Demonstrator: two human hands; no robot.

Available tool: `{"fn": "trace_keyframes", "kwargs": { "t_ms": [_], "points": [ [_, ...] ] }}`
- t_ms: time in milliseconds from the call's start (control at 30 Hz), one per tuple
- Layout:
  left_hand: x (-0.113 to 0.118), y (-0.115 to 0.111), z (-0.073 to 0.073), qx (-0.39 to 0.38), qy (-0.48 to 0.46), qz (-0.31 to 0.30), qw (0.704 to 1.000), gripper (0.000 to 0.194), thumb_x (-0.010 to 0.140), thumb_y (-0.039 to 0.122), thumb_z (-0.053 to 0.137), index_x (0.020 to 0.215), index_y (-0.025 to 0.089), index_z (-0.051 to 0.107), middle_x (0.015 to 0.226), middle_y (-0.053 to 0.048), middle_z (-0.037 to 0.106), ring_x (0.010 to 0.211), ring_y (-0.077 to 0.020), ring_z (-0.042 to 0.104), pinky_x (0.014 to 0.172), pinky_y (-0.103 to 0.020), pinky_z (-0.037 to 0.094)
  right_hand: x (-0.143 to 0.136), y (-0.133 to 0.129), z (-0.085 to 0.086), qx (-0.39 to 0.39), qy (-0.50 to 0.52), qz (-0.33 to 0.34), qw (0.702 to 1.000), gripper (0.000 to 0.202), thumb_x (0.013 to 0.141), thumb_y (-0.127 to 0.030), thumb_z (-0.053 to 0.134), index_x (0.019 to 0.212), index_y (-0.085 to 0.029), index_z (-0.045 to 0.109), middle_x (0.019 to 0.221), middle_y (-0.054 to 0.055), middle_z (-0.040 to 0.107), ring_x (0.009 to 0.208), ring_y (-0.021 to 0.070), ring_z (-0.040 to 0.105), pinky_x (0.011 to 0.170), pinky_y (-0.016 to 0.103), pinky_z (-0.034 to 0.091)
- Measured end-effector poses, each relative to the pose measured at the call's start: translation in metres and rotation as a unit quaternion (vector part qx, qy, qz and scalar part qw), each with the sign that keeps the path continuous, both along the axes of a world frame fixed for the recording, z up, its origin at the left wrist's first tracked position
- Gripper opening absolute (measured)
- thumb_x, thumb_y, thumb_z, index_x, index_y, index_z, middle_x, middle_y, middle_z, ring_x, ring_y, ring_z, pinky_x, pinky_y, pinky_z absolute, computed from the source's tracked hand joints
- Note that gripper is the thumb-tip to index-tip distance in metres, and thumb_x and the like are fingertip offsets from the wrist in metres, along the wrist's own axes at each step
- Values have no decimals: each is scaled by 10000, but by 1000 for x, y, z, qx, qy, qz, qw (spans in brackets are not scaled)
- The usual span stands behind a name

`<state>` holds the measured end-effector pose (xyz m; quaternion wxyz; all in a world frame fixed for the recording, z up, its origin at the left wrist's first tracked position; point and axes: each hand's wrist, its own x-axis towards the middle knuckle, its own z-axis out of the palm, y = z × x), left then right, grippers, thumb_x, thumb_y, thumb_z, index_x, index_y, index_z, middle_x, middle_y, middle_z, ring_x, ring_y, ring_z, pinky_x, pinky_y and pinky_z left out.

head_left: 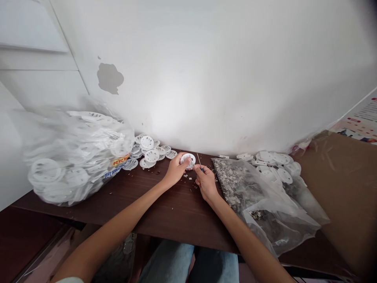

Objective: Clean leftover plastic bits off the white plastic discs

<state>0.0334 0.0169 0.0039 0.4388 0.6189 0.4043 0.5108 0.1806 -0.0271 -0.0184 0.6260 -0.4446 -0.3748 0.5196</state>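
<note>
My left hand (176,170) grips a round white plastic disc (188,159) with slots in it, tilted up above the table. In my right hand (206,181) is a thin screwdriver (199,160), its shaft pointing up and away beside the disc. The blue handle is mostly covered by my fingers, and the tip stands apart from the disc. Below my hands, small metal pieces (190,179) lie scattered on the dark wooden table (165,212). A loose pile of similar white discs (151,156) sits to the left, nearest my left hand.
A large clear bag (73,173) stuffed with white discs stands at the left. On the right lies a clear bag of small metal parts (232,181), with more white discs (273,159) behind it. Cardboard (344,196) borders the far right; a white wall (188,78) rises behind.
</note>
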Motion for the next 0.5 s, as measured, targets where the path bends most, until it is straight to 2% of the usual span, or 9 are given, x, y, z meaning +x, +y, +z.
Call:
{"fn": "trace_keyframes", "kwargs": {
  "t_ms": [133,233,300,367,433,500],
  "points": [
    [-3,8,1,-5,-16,15,1000,380,908,417,724,1203,184,669,1031,-75,720,892,-215,669,745,-300,546,4,-1,3,-1,-37,11,999,464,778,-595,841,941,-199,663,651,-93,451,486,55,269,441,216,260],
    [-10,17,3,-24,-40,21,999,436,873,341,737,1268,188,635,1059,-71,704,903,-201,650,775,-297,534,6,-7,11,34,-162,87,982,356,867,-543,770,936,-209,669,696,-64,525,522,81,354,487,226,302],
    [-19,22,5,-50,-51,14,997,489,864,297,719,1328,204,597,1041,-51,694,854,-179,630,748,-280,515,5,-15,18,102,-284,147,942,241,931,-449,709,910,-210,686,801,-18,636,639,121,500,593,245,402],
    [-31,26,8,-73,-37,-2,997,518,863,283,704,1361,218,576,1011,-32,684,792,-161,602,692,-261,481,2,-25,23,166,-379,177,893,119,964,-316,652,908,-218,689,894,1,704,773,157,597,723,275,460],
    [-47,29,9,-81,8,-33,996,520,865,307,708,1363,222,585,996,-25,678,749,-152,577,647,-254,447,-2,-33,25,215,-434,213,849,75,961,-212,631,916,-227,689,914,-3,721,814,161,625,769,279,468],
    [-64,30,9,-78,57,-66,993,578,860,337,728,1406,230,571,1012,-26,684,755,-158,586,659,-263,448,-5,-38,24,234,-460,239,823,66,961,-183,651,943,-232,692,924,-7,725,815,158,637,773,274,473]
  ]
}}
